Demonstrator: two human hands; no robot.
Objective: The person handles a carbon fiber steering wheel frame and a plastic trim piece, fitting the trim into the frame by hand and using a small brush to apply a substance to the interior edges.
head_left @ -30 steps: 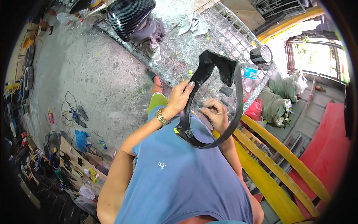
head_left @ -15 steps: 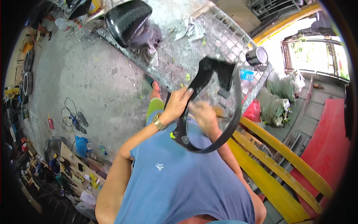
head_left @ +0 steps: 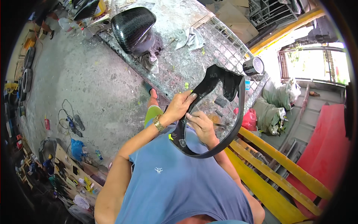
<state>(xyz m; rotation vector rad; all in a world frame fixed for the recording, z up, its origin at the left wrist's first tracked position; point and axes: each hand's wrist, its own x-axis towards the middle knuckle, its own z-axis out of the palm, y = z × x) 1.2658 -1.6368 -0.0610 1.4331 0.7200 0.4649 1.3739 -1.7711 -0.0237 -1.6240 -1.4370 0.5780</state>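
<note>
A black, looped panel (head_left: 207,83) with a broad bent top and a thin curved band is held up in front of my torso. My left hand (head_left: 178,107), wearing a gold watch, grips its left side, thumb laid on the face. At the inner edge just below, my right hand (head_left: 203,126) presses its curled fingers together; any small thing between them is hidden. A yellow-green mark (head_left: 170,137) shows on the lower left of the panel. Seen through the loop, a small dark block (head_left: 220,102) lies on the worktable (head_left: 173,61).
A glossy carbon-patterned shell (head_left: 132,28) stands on the table beside a grey rag (head_left: 191,39). At the right are a metal can (head_left: 253,66), a red bag (head_left: 249,120) and yellow beams (head_left: 283,156). Cords and a blue bag (head_left: 77,149) lie on the left floor.
My right hand, blurred before, is now sharp and sits slightly lower against the inner edge. The panel has shifted slightly down and right in view, with my left hand still gripping it.
</note>
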